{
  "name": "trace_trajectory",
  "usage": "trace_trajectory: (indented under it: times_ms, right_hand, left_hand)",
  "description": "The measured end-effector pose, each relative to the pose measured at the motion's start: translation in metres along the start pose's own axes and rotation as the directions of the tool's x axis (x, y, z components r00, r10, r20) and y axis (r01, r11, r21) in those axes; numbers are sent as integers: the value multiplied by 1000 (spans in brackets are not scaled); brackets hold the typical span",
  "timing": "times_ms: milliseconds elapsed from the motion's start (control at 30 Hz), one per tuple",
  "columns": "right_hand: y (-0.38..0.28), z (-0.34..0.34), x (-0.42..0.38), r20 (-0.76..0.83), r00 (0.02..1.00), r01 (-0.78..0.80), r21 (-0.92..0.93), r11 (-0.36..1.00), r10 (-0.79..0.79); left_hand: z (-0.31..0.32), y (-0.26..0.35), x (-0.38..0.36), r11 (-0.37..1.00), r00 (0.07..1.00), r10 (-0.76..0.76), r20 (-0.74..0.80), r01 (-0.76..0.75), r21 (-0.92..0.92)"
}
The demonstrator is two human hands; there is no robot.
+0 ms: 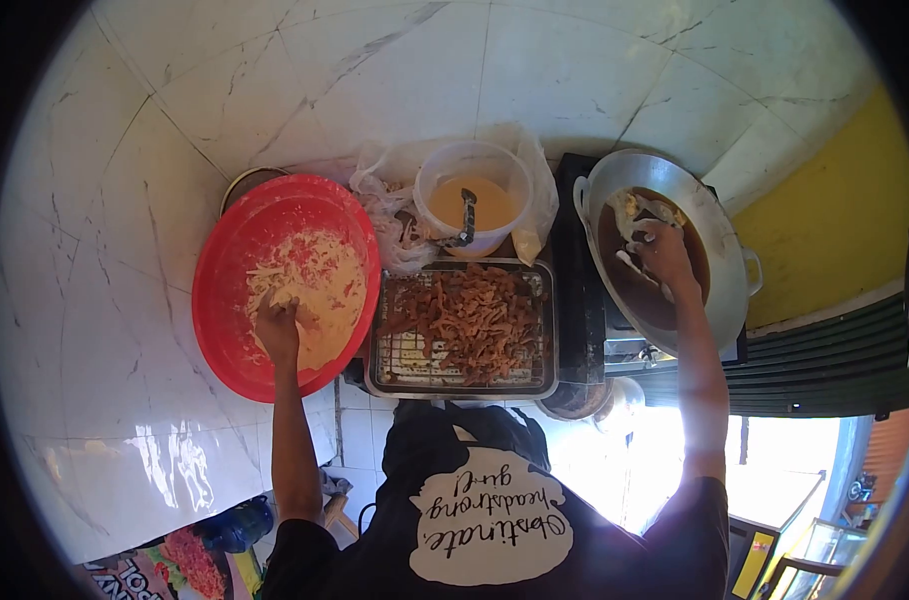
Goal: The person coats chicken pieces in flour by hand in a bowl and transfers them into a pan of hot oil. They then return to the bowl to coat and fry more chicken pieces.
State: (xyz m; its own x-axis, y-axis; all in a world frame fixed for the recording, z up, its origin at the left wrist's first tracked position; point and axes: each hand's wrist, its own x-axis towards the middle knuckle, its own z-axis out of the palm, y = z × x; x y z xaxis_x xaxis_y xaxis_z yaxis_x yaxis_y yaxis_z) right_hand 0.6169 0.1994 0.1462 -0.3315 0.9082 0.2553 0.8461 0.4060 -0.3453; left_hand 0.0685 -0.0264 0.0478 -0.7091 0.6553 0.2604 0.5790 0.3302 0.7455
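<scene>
A wide red basin point(215, 300) holds pale flour point(325, 335) with floured strips mixed in. My left hand point(279, 325) is down in that flour, its fingers curled together; what they hold, if anything, is hidden. Over on the right, a large metal wok point(720, 305) contains dark brown oil point(640, 295). Just above the oil is my right hand point(663, 255), fingers closed around pale, floured pieces. More pale pieces point(630, 208) lie in the oil beyond the fingers. Their exact kind is not clear.
Between basin and wok, a rack tray point(547, 375) carries browned fried strips point(485, 325). Behind it stand a plastic tub point(430, 180) of yellowish liquid with a dark-handled utensil point(468, 215) and crumpled plastic bags point(385, 215). The wok sits on a black stove point(578, 300). A tiled wall rises behind.
</scene>
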Motion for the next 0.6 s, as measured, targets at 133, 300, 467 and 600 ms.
trace_trajectory:
  times_ms: [133, 300, 467, 600]
  right_hand:
    - [-38, -20, 27, -80, 996, -28, 69, 997, 34]
    - [-145, -22, 41, -170, 978, 168, 329, 929, -116]
    - [-234, 27, 42, -38, 942, 284, 614, 736, -333]
    - [-298, 74, 30, 21, 892, 298, 724, 622, -452]
  left_hand:
    - [-5, 7, 5, 993, 997, -43, 59, 49, -110]
    - [-8, 12, 13, 977, 997, 1, 76, 16, -215]
    - [-16, 35, 17, 970, 986, -11, 164, 50, -238]
    - [-18, 36, 17, 946, 972, 15, 235, 62, -317]
